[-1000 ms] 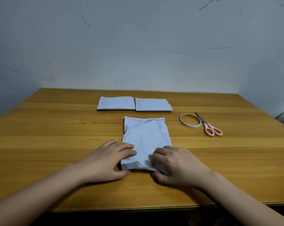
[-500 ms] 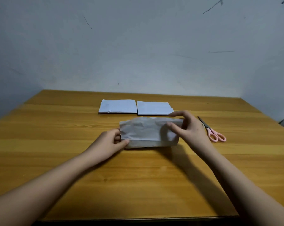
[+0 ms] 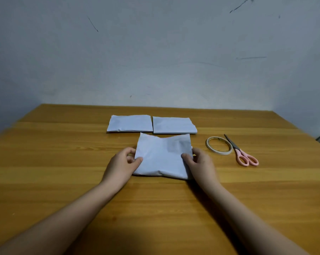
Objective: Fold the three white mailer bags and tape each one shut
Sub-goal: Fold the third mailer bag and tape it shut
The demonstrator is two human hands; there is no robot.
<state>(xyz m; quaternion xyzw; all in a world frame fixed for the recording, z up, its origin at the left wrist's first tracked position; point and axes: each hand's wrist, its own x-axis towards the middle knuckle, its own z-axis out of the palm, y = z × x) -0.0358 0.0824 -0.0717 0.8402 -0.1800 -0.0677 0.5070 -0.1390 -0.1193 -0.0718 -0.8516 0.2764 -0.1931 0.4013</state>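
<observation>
Head view: on the wooden table [image 3: 63,181], going left to right, the left hand [image 3: 123,162] pinches the left edge of the third mailer bag [image 3: 162,159], thumb on top and fingers curled behind the edge. The bag lies directly ahead between both hands, near the table's middle, its long axis running left to right and its far edge sagging in the centre. The right hand [image 3: 198,162] pinches the right edge the same way, so both hands are equally near. Behind the bag, just beside its far edge, two folded bags lie side by side: one at left [image 3: 130,123], one at right [image 3: 174,125]. The tape roll [image 3: 219,145] and pink scissors [image 3: 242,152] lie to the right, nearest the right hand. In my judgement, the fold is unfinished; taping would fall to the right hand.
</observation>
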